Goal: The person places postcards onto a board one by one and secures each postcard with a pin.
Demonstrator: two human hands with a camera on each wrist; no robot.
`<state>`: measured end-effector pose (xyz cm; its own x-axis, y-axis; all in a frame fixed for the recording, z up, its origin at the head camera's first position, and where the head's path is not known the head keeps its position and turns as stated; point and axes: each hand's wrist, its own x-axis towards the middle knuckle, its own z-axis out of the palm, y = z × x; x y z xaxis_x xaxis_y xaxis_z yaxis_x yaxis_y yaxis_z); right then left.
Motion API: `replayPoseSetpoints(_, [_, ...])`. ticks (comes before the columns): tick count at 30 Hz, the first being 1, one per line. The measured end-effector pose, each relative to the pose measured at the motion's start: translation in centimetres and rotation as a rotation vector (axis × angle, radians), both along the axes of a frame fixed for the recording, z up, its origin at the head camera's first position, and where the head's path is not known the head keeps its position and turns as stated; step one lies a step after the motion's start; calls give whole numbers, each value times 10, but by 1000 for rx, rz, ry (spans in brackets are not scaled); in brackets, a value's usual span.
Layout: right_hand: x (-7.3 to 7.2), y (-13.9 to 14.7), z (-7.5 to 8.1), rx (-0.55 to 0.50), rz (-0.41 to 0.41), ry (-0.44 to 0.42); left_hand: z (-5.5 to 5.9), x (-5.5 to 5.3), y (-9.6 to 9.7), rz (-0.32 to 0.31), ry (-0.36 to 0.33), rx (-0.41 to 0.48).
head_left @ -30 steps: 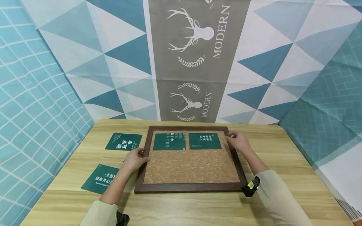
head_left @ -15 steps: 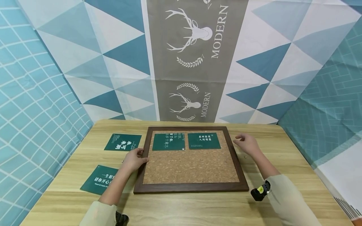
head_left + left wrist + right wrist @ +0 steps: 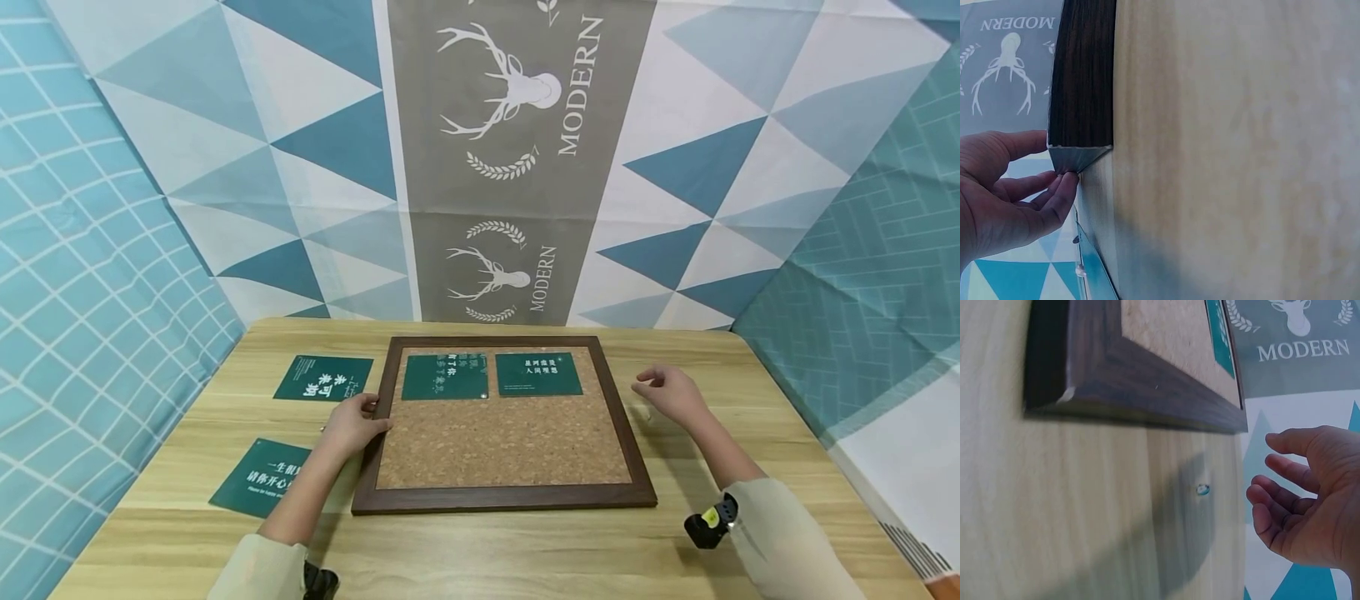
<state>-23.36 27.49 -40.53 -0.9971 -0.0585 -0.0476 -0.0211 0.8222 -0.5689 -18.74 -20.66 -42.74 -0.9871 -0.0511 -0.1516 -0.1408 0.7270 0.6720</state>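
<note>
Filling the back of our view is patterned cloth (image 3: 495,187), printed with triangles, antlered heads and the word MODERN. Below it stretches our pale wood-grain table (image 3: 495,554), and near its middle lies the corkboard (image 3: 502,442) in a dark brown frame. Side by side along the far part of the cork, we see two green cards with white lettering, a left card (image 3: 431,383) and a right card (image 3: 540,379). Two more green ones rest on the tabletop left of the frame, an upper card (image 3: 318,377) and a lower card (image 3: 258,479) (our left forearm (image 3: 303,504) hides part of the latter). Our left hand (image 3: 354,425) grips the frame's left side, thumb across its face and fingers bent at the outer edge. Our right hand (image 3: 671,393) is off the frame, near its right side, fingers loosely bent around nothing. Near that hand lies a tiny clear piece (image 3: 1202,489); exactly what it is, we cannot tell.
</note>
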Motion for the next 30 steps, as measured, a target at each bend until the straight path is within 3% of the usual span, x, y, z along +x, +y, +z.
replayPoseSetpoints(8, [8,9,-2,4,32,-35,2,0,1,-7,-2,4])
replayPoseSetpoints(30, [21,29,-14,26,26,-72,0,-1,1,1,-5,7])
